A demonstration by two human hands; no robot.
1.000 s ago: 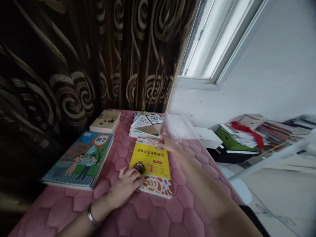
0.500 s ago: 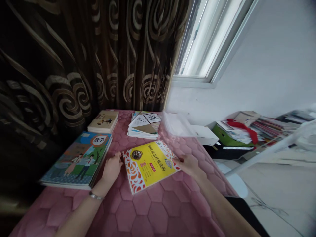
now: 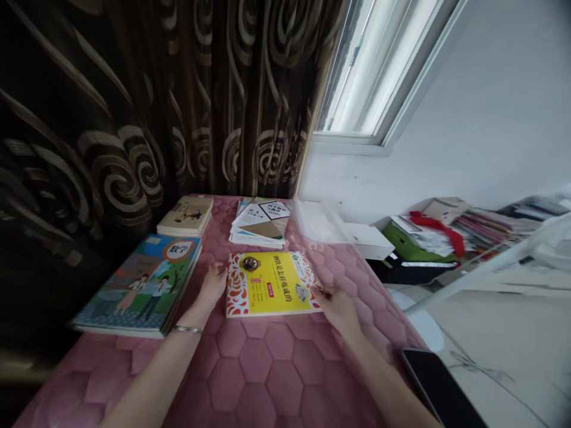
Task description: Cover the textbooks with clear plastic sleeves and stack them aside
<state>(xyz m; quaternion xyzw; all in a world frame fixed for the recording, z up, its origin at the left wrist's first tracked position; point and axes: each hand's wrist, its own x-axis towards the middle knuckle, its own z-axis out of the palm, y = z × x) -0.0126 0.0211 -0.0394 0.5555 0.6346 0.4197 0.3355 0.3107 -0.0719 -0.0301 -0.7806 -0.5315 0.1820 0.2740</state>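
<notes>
The yellow book (image 3: 270,284) lies flat and face up on the pink quilted cover of the bench (image 3: 276,368), near the middle. Its long edges run across the view, and its patterned orange-and-white band is at the left end.

The left hand (image 3: 213,284) is at that left end, lying loosely open with the fingers stretched forward. The fingertips touch the book's edge and grip nothing. A thin bracelet (image 3: 187,329) sits on that wrist. The right hand (image 3: 336,303) meets the book's near right corner with its fingertips. Seen from behind, it hides the contact, so I cannot tell whether it pinches the corner or only presses on it.

Just left of the left hand lies a stack of large illustrated textbooks (image 3: 140,282), with a drawing of two children on the top cover. Behind that is a small tan book (image 3: 186,215), and behind the yellow book a fanned pile of workbooks (image 3: 261,221). A clear plastic sleeve (image 3: 319,223) rests at the far right of the bench, its outline hard to make out. Beyond it stands a white box (image 3: 368,241).

A dark phone (image 3: 439,386) lies by the near right edge of the bench, cut off at the bottom of the frame. A brown swirl-patterned curtain (image 3: 134,119) hangs behind the bench, beside a bright window (image 3: 370,77). To the right, papers and a red ribbon (image 3: 439,229) are heaped, too blurred to read.
</notes>
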